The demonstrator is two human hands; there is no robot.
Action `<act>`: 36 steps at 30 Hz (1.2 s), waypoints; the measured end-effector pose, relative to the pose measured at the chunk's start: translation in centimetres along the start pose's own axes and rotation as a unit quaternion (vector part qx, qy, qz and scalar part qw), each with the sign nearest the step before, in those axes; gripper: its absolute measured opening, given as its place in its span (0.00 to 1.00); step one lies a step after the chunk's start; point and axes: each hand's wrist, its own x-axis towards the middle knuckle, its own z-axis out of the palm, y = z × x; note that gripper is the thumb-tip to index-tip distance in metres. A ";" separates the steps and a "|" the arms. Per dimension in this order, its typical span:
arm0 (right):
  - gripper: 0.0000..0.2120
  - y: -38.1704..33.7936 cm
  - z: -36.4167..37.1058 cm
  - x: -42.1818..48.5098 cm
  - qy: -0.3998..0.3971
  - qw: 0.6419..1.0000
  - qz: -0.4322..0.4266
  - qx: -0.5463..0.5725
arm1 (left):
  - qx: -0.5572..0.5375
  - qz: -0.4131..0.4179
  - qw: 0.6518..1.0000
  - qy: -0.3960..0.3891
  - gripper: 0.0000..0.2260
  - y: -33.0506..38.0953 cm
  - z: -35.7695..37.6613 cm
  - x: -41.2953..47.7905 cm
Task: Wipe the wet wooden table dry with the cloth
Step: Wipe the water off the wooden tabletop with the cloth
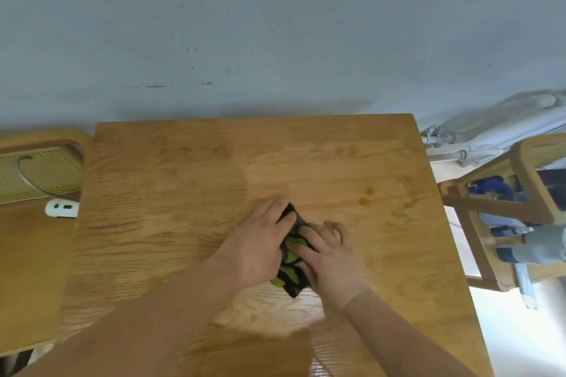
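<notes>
1. While both hands bear on it, the cloth (290, 274), dark with green patches, lies bunched on the wooden table (352, 156), slightly near and right of the top's centre.
2. The left hand (255, 243) lies flat over the cloth's left side, with its fingers nearly straight and pointing far. This posture probably spreads pressure so the fabric takes up water.
3. The right hand (332, 259) covers the cloth's right side. One digit reaches across the fabric and the rest bend at the knuckles. It cannot be told whether they pinch the cloth or only press it.
4. Two hands are probably used to keep the bunch compact and stop it sliding.
5. A darker patch (263, 346) at the near edge suggests that moisture remains there.
6. Surroundings:
   - On the left, a cane chair (43, 176) stands just beside the table, carrying a grey cable (26, 176) and a white plug-like item (61, 208).
   - On the right, a wooden frame (526, 162) holds blurred blue and grey objects.
   - A pale wall (275, 24) meets the far edge.
7. Obstructions: the forearms hide part of the near surface, and the wall is likely to limit far strokes.
</notes>
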 end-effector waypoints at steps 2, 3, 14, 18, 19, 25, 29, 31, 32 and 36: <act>0.18 1.4 -1.2 0.5 -0.010 0.997 0.078 0.025 | 0.001 0.009 1.000 0.014 0.26 1.1 1.0 0.2; 0.21 1.8 -1.8 0.5 -0.012 0.991 0.122 0.059 | -0.002 0.000 1.000 0.008 0.26 1.9 1.4 0.5; 0.37 17.8 -8.7 -4.8 -0.134 0.882 0.431 0.134 | 0.117 -0.065 0.991 -0.026 0.31 8.8 6.1 5.4; 0.34 21.9 -8.5 -5.0 -0.200 0.832 0.495 0.151 | 0.147 -0.081 0.985 -0.050 0.29 6.9 3.8 9.4; 0.33 22.4 -8.4 -5.0 -0.201 0.829 0.497 0.157 | 0.117 -0.112 0.986 -0.036 0.29 6.9 3.1 10.4; 0.28 23.7 -7.8 -5.4 -0.212 0.850 0.464 0.129 | 0.042 -0.212 0.975 0.049 0.27 14.0 5.8 14.2; 0.35 23.9 -7.9 -5.4 -0.229 0.863 0.440 0.099 | 0.117 0.006 0.993 -0.029 0.27 15.9 6.2 15.0; 0.39 23.9 -8.0 -5.3 -0.232 0.864 0.435 0.103 | 0.158 0.033 0.986 -0.040 0.28 14.0 4.3 17.2; 0.40 23.9 -8.0 -5.2 -0.234 0.864 0.433 0.104 | 0.157 -0.001 0.987 -0.033 0.28 13.2 3.3 18.5; 0.35 24.0 -8.4 -4.8 -0.228 0.867 0.431 0.100 | 0.012 -0.192 0.980 0.056 0.28 14.3 2.7 21.7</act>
